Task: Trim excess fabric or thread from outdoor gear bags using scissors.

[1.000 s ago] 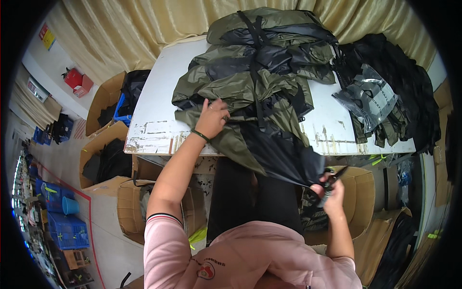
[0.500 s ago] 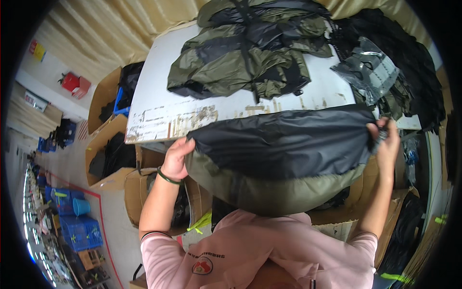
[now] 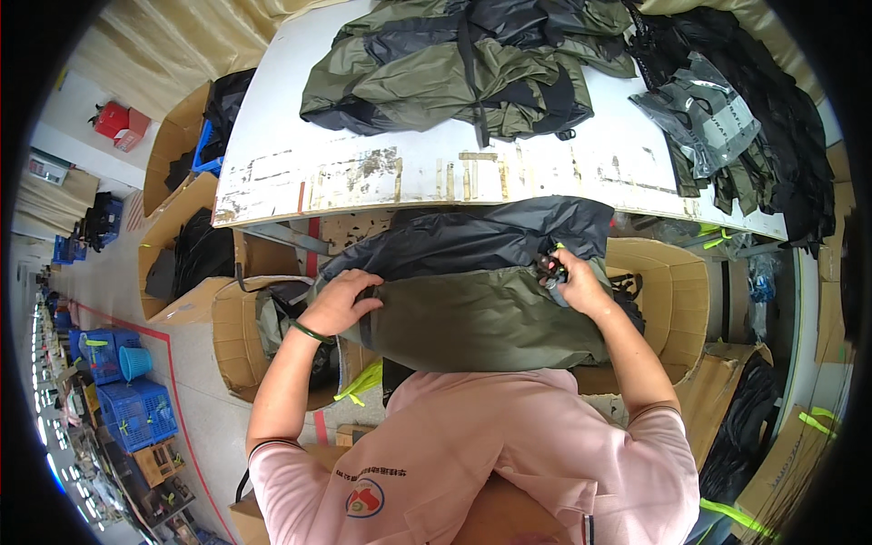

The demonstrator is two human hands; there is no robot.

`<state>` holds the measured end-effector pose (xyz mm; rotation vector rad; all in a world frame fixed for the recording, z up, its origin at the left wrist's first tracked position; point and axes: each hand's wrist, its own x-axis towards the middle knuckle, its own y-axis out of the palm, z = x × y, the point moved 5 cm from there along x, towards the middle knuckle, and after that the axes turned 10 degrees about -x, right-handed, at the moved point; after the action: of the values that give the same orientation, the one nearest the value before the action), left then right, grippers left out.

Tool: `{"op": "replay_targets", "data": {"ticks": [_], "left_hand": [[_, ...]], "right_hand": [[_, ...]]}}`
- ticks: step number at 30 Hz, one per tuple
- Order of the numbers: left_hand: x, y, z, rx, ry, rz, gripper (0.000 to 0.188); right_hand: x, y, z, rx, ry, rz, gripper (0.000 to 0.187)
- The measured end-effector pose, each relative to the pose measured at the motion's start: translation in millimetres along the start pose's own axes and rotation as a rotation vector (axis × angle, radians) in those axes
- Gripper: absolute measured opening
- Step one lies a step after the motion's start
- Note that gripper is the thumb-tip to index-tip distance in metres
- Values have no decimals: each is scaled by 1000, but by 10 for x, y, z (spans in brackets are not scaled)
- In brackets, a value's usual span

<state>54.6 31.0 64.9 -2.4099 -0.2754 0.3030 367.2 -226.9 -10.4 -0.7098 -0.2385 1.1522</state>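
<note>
A large black and olive-green fabric piece (image 3: 472,313), like the shell of a bag, lies over my lap below the table edge. My left hand (image 3: 341,304) is closed on its left end, thumb and fingers pinching the cloth. At the right part of the fabric, my right hand (image 3: 584,286) is closed round a small dark and grey item (image 3: 552,271) with a bright yellow-green bit; its kind is hard to make out. The fabric's black part folds away toward the table, and the olive part faces up.
Olive and black bags (image 3: 445,77) lie on the worn white table (image 3: 409,191). A clear plastic bag (image 3: 704,118) rests on black material (image 3: 790,118) at the right. Cardboard boxes (image 3: 668,300) stand under the table and at left; blue crates (image 3: 136,413) sit on the floor.
The fabric has come down from the stretched hold near the table edge onto my lap. My right hand has moved left and lower, bringing my hands closer together. My view has shifted slightly.
</note>
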Motion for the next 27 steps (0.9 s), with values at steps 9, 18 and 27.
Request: {"op": "replay_targets", "data": {"ticks": [9, 18, 27], "left_hand": [[85, 326, 535, -108, -65, 41, 35], [14, 140, 148, -564, -76, -32, 21], [54, 203, -133, -890, -144, 17, 18]], "right_hand": [[36, -40, -196, -25, 25, -121, 42], [-23, -411, -265, -61, 98, -110, 33], [191, -164, 1598, -533, -437, 76, 57]]}}
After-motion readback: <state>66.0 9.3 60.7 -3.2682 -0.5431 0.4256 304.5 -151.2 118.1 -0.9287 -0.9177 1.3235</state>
